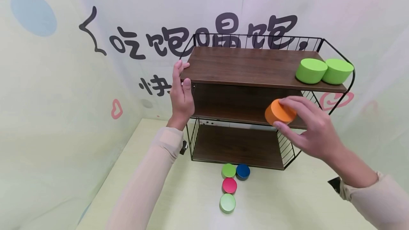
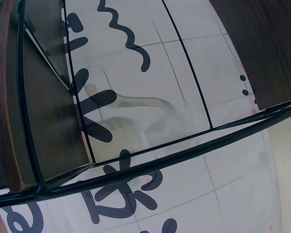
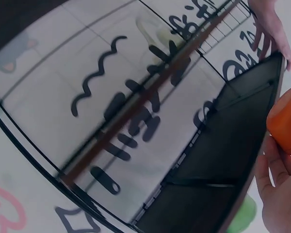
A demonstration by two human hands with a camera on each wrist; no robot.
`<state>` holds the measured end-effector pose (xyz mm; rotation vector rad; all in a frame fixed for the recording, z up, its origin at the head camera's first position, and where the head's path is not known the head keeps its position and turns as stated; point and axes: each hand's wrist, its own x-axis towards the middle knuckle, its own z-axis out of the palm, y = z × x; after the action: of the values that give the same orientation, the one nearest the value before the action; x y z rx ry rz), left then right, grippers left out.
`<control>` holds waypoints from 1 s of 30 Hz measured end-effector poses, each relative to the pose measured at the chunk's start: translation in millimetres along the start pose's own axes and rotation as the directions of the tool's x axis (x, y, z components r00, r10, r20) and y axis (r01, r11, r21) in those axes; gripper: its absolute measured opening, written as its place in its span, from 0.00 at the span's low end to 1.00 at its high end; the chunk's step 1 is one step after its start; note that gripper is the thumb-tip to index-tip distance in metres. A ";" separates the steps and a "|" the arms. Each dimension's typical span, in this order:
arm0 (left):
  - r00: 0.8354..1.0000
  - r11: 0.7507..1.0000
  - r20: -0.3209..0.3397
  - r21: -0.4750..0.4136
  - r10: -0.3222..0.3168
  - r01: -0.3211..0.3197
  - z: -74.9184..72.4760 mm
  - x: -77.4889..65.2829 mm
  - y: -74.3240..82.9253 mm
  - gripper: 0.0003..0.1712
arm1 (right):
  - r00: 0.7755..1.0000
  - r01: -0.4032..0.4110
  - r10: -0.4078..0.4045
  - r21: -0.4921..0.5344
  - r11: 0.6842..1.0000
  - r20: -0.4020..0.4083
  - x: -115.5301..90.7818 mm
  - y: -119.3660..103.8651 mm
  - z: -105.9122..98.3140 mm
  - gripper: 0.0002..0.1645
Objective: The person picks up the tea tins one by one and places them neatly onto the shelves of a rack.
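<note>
Your right hand's [image 1: 314,130] fingers are pinching the orange cylinder [image 1: 278,113]; clipping the rack [image 1: 243,65] would be risking a drop. Your left hand [image 1: 182,98], fingers fairly straight, is touching the rack's left side.

Booth-like nook; room type unclear
Table [image 1: 191,198] enclosed by printed sheets [image 1: 64,116], decorated with black lettering [image 1: 135,56]; rack [image 1: 236,65] set on table.

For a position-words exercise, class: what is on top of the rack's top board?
Two green cylinders stand side by side at the right end of the top board. The board's surface directly beneath them is covered, so it cannot be seen.
</note>
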<state>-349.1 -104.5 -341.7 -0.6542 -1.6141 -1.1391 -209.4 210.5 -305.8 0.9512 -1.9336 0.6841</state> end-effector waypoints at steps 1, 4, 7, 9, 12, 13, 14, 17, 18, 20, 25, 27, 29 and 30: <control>1.000 1.000 0.000 0.001 -0.002 0.002 -0.1 -0.1 0.4 0.30 | 1.000 0.000 0.000 -0.003 1.000 -0.015 3.9 0.2 -1.2 0.38; 1.000 1.000 0.000 0.003 -0.005 0.005 -0.4 -0.5 0.7 0.31 | 0.999 -0.005 0.004 -0.016 1.000 -0.045 14.2 1.8 -4.5 0.38; 1.000 1.000 0.000 0.007 -0.007 0.007 -0.7 -0.6 0.0 0.31 | 0.998 -0.024 0.022 -0.033 0.999 -0.057 21.8 4.7 -7.2 0.39; 1.000 1.000 0.000 0.008 -0.006 0.006 -0.7 -0.4 -0.8 0.31 | 0.997 -0.038 0.035 -0.051 0.998 -0.063 25.5 7.0 -8.8 0.39; 1.000 1.000 0.002 0.002 -0.004 0.004 -0.5 0.0 -1.4 0.31 | 0.997 -0.055 0.048 -0.096 0.994 -0.065 29.9 10.7 -11.7 0.40; 1.000 1.000 0.002 0.000 -0.003 0.003 -0.4 0.0 -1.5 0.31 | 0.997 -0.058 0.051 -0.113 0.992 -0.066 31.4 11.8 -12.3 0.40; 1.000 1.000 0.002 0.001 -0.002 0.002 -0.4 -0.1 -1.7 0.31 | 0.996 -0.059 0.051 -0.130 0.990 -0.067 33.1 13.0 -12.9 0.40; 1.000 1.000 -0.001 -0.001 0.003 -0.003 -0.7 0.2 -1.8 0.31 | 0.997 -0.061 0.051 -0.181 0.982 -0.059 39.6 16.2 -14.4 0.39; 1.000 1.000 -0.002 -0.001 0.005 -0.005 -1.0 0.4 -2.0 0.31 | 0.997 -0.064 0.054 -0.197 0.978 -0.055 42.0 17.3 -14.9 0.39; 1.000 1.000 -0.002 -0.001 0.006 -0.006 -1.2 0.6 -2.5 0.31 | 0.997 -0.070 0.061 -0.223 0.972 -0.049 47.1 19.7 -15.7 0.38; 1.000 1.000 -0.002 0.001 0.002 -0.002 -0.9 0.5 -2.5 0.31 | 0.997 -0.072 0.066 -0.253 0.965 -0.030 56.1 26.5 -16.0 0.35; 1.000 1.000 -0.001 0.003 -0.001 0.001 -0.6 0.1 -2.3 0.31 | 0.998 -0.058 0.055 -0.258 0.964 -0.021 58.2 29.3 -15.7 0.34; 1.000 1.000 -0.001 0.005 -0.003 0.003 -0.2 -0.4 -2.1 0.31 | 0.999 -0.044 0.042 -0.261 0.964 -0.014 59.8 31.8 -15.4 0.33; 1.000 1.000 0.000 0.008 -0.004 0.004 -0.1 -0.8 -2.0 0.31 | 0.999 -0.037 0.036 -0.265 0.964 -0.008 60.6 32.8 -15.3 0.33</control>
<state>-350.6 -105.3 -343.2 -0.6463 -1.6202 -1.1343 -250.5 218.8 -249.0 0.7490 -1.9836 0.4321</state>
